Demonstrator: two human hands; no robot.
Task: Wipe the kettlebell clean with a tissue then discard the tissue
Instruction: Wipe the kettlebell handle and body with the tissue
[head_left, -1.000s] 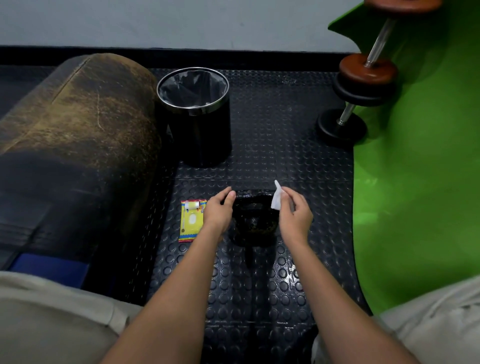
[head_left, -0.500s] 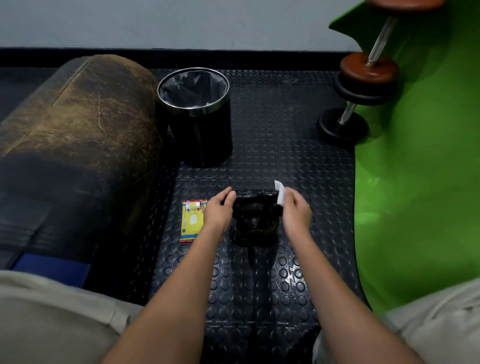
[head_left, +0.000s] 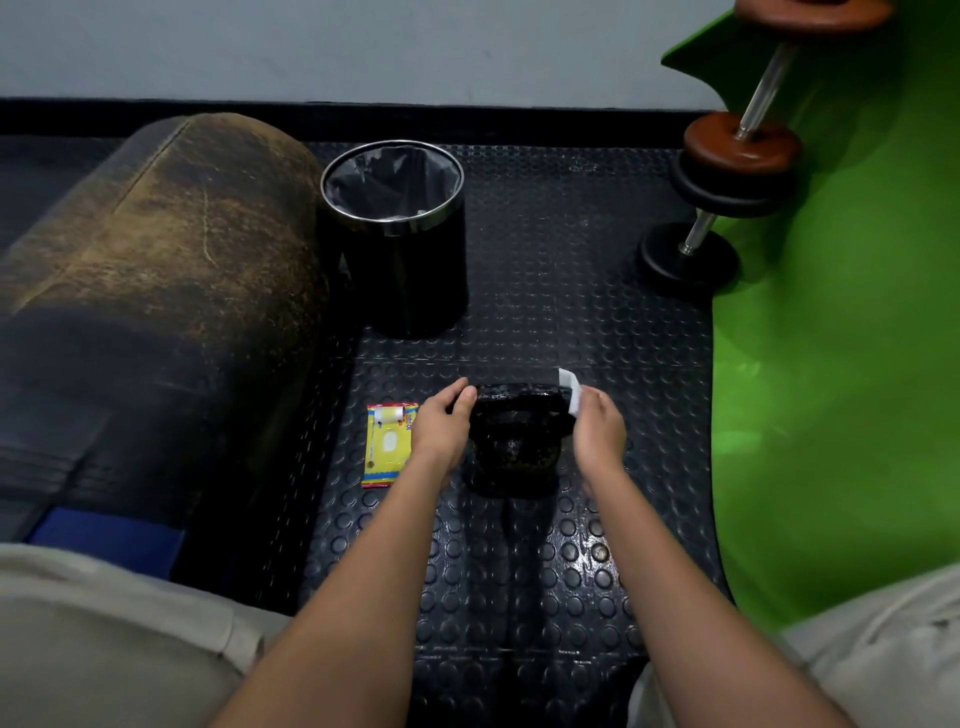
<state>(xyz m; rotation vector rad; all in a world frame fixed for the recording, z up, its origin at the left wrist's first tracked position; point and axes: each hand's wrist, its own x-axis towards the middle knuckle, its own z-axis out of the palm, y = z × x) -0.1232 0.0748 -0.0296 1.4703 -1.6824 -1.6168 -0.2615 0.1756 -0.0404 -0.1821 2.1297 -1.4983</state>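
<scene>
A black kettlebell (head_left: 514, 447) stands on the studded black floor mat between my hands. My left hand (head_left: 444, 428) rests against the left end of its handle, thumb on top. My right hand (head_left: 597, 428) pinches a white tissue (head_left: 570, 391) and presses it against the right end of the handle. A black waste bin (head_left: 400, 244) with a steel rim and a dark liner stands open behind the kettlebell, to the left. A yellow tissue packet (head_left: 387, 444) lies flat on the mat just left of my left hand.
A worn brown and black padded bench (head_left: 150, 291) fills the left side. A green mat (head_left: 841, 364) covers the right side. A dumbbell (head_left: 727, 171) with brown and black plates leans at the back right. My knees show at both lower corners.
My right hand has moved the tissue slightly right along the handle to its right end. The left hand and the kettlebell have stayed in place.
</scene>
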